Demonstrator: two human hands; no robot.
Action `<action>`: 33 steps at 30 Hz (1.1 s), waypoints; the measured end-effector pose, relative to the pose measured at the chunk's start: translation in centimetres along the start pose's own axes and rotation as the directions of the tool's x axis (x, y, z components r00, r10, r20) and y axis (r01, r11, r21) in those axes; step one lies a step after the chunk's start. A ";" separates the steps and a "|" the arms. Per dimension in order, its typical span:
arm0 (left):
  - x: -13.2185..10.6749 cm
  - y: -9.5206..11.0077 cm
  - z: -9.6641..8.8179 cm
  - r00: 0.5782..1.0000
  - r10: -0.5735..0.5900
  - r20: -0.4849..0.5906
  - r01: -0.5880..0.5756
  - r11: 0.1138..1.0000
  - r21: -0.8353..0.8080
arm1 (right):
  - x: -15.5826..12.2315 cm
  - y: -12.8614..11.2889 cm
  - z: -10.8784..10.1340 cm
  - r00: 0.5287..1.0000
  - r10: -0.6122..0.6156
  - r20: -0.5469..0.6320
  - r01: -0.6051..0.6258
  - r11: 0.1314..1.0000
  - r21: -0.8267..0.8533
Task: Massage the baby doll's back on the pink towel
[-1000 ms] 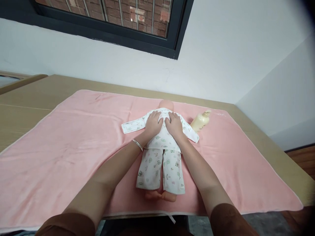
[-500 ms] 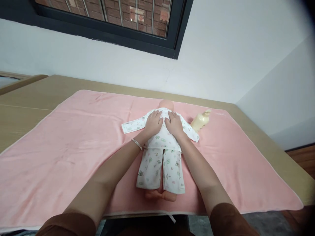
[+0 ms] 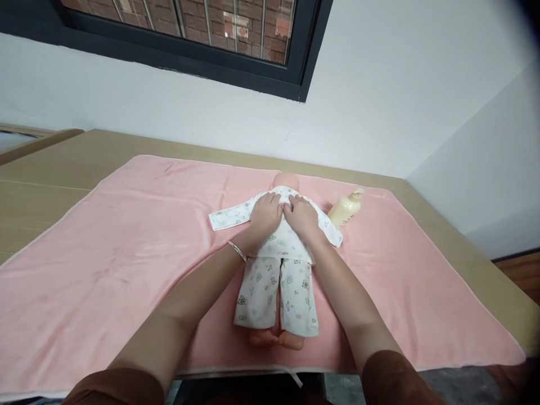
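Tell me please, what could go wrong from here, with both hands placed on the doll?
A sideways swing of the right hand might knock the pump bottle, which is close to the doll on that side.
Its feet lie near the front edge of the pink blanket, so pulling the doll that way could bring them past it.

The blanket (image 3: 139, 242) lies on the tabletop (image 3: 63, 169); on it lies the doll (image 3: 284, 242), head toward the wall (image 3: 358, 112) behind, feet toward the near edge; left hand (image 3: 267, 214) and right hand (image 3: 302, 215) rest side by side on its upper body; the bottle (image 3: 345, 209) is just right of the doll; the window (image 3: 270, 74) is above, behind.
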State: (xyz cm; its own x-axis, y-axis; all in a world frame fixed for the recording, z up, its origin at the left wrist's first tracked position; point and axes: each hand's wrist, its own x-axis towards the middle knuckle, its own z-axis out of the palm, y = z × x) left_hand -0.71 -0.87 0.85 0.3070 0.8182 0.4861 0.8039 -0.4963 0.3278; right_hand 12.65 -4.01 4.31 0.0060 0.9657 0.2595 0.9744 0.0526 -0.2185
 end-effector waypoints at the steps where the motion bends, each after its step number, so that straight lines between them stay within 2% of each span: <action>1: 0.2 -0.4 0.3 1.000 0.012 0.014 -0.011 0.999 -0.034 | 0.4 0.6 0.3 1.000 -0.023 0.001 0.023 0.999 0.041; 5: 0.6 -1.0 0.5 0.997 0.066 0.029 -0.064 0.996 -0.064 | 1.1 1.7 0.9 0.998 -0.060 -0.007 0.061 0.993 0.104; 10: 0.1 0.5 -0.4 1.000 0.023 -0.002 -0.023 0.996 0.087 | -0.6 -1.0 -0.4 1.000 0.025 -0.011 -0.026 0.996 -0.081; 12: -0.1 0.6 -0.4 1.000 0.010 -0.010 -0.009 0.995 0.099 | -1.0 -1.7 -0.9 0.998 0.065 0.002 -0.064 0.989 -0.133; 15: 0.1 0.0 0.0 1.000 0.007 -0.026 -0.007 1.000 0.019 | -0.7 -1.2 -0.7 0.998 0.056 0.014 -0.055 0.995 -0.087; 21: 0.7 -1.3 0.6 0.999 0.039 0.002 -0.039 0.995 -0.090 | 1.0 2.0 0.8 0.996 -0.077 -0.042 0.081 0.992 0.098; 24: 0.6 -1.0 0.2 0.999 0.035 -0.008 -0.036 0.998 -0.057 | 0.6 1.6 0.6 0.997 -0.061 -0.052 0.065 0.995 0.071; 29: 0.2 -0.2 -0.2 1.000 0.000 -0.028 0.001 0.999 0.044 | -0.5 -0.5 -0.2 0.996 0.062 -0.060 -0.067 0.994 -0.087; 33: 0.2 -0.5 0.1 0.999 -0.005 -0.047 0.003 0.999 -0.040 | 0.0 0.2 0.6 0.997 0.017 -0.077 -0.017 1.000 -0.003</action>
State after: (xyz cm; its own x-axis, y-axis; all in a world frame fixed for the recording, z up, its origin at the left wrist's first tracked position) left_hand -0.96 -0.46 0.69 0.2781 0.8062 0.5222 0.7838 -0.5048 0.3619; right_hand 12.70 -3.83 3.76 0.0397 0.9440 0.3277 0.9750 0.0352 -0.2196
